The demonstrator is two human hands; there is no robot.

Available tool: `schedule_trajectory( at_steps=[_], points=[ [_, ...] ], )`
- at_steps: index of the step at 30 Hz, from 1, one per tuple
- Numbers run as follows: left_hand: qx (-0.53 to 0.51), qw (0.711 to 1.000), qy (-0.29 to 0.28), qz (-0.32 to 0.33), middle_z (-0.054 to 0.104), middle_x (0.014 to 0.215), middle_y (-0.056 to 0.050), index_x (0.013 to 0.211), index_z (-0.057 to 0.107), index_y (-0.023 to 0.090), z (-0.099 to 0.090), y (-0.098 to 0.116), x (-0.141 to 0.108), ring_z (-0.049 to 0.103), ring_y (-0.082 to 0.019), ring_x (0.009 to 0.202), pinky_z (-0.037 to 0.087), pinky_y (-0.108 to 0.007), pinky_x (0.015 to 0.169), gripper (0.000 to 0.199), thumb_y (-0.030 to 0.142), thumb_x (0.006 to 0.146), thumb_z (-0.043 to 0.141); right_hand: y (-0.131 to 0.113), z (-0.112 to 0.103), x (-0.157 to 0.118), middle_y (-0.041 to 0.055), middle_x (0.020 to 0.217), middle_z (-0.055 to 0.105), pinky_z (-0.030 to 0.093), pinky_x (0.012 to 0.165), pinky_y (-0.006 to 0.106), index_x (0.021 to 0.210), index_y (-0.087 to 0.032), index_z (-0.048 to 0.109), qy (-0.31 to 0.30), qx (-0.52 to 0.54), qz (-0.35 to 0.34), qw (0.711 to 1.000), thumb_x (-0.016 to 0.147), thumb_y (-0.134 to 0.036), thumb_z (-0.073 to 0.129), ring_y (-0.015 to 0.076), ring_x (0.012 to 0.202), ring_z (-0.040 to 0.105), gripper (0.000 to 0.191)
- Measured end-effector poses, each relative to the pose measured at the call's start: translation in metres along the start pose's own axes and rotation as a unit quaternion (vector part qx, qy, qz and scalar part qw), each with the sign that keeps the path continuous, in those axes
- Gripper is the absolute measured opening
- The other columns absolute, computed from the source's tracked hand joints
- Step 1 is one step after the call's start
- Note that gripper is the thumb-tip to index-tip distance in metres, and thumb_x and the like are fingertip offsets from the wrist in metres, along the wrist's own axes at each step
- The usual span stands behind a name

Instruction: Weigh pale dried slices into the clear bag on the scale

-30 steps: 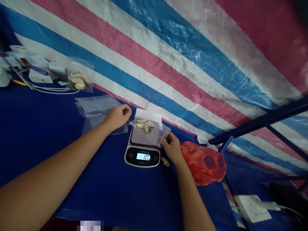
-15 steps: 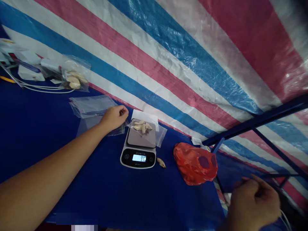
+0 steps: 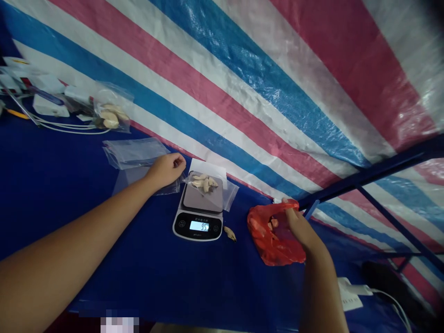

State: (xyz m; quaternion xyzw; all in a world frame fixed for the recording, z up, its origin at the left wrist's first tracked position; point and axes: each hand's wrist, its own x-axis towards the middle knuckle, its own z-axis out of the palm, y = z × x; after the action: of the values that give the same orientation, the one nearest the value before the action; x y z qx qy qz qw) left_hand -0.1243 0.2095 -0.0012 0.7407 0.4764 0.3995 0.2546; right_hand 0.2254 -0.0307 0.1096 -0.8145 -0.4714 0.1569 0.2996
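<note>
My left hand (image 3: 168,170) is closed beside the scale, over clear plastic bags; whether it pinches the bag edge is too small to tell. A clear bag with pale dried pieces (image 3: 205,182) lies on the plate of the digital scale (image 3: 197,225), whose display reads 9.5. One loose dried piece (image 3: 230,233) rests on the table right of the scale. My right hand (image 3: 294,219) is at the upper rim of the red plastic bag (image 3: 274,247), fingers partly hidden by it. Pieces show inside its opening.
Flat clear bags (image 3: 137,152) lie left of the scale. Behind them are a filled clear bag (image 3: 113,113), cables and white items. A striped sheet (image 3: 222,92) rises at the back. A blue metal frame (image 3: 374,173) and a white power strip (image 3: 349,296) are at the right.
My right hand has moved left and up from the lower right to the red bag, whose opening now shows. The display went from 9.4 to 9.5. My left hand has stayed.
</note>
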Motion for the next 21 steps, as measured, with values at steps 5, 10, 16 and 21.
schedule_trajectory(
  at_steps=[5, 10, 16, 21],
  points=[
    [0.008, 1.0, -0.004, 0.001, 0.072, 0.08, -0.002, 0.082, 0.065, 0.023, -0.001, 0.0, -0.001, 0.061, -0.018, 0.069, 0.044, -0.03, 0.069, 0.02, 0.039, 0.08, 0.053, -0.033, 0.022, -0.011, 0.0048, 0.079, 0.073, 0.053, 0.073, 0.038, 0.077, -0.026, 0.073, -0.166, 0.039, 0.004, 0.985, 0.092, -0.053, 0.053, 0.0272, 0.081, 0.068, 0.037],
    [0.023, 1.0, -0.005, -0.016, 0.072, 0.082, -0.003, 0.083, 0.066, 0.024, 0.003, -0.003, 0.001, 0.061, -0.019, 0.07, 0.045, -0.032, 0.069, 0.021, 0.041, 0.08, 0.054, -0.025, 0.013, -0.014, 0.0042, 0.086, 0.075, 0.055, 0.078, 0.038, 0.082, -0.024, 0.078, -0.221, 0.039, -0.041, 0.974, 0.083, -0.031, 0.056, 0.0258, 0.085, 0.069, 0.023],
    [0.028, 0.995, 0.091, -0.024, 0.07, 0.096, -0.001, 0.097, 0.065, 0.024, -0.019, 0.028, -0.007, 0.063, -0.022, 0.088, 0.052, -0.039, 0.083, 0.028, 0.046, 0.086, 0.052, 0.02, -0.013, -0.006, 0.0025, 0.096, 0.077, 0.053, 0.083, 0.037, 0.09, -0.026, 0.079, -0.078, 0.04, -0.152, 0.984, 0.076, -0.017, 0.054, 0.0252, 0.091, 0.069, 0.03],
    [0.033, 0.954, 0.102, 0.278, 0.062, 0.126, 0.008, 0.101, 0.066, 0.049, -0.007, 0.157, -0.083, 0.06, -0.03, 0.119, 0.05, -0.057, 0.102, 0.019, 0.047, 0.087, 0.054, 0.039, 0.0, 0.017, 0.0048, 0.086, 0.076, 0.052, 0.081, 0.035, 0.077, -0.024, 0.076, 0.004, 0.054, -0.144, 0.988, 0.077, -0.016, 0.063, 0.0245, 0.087, 0.067, 0.015]
  ],
)
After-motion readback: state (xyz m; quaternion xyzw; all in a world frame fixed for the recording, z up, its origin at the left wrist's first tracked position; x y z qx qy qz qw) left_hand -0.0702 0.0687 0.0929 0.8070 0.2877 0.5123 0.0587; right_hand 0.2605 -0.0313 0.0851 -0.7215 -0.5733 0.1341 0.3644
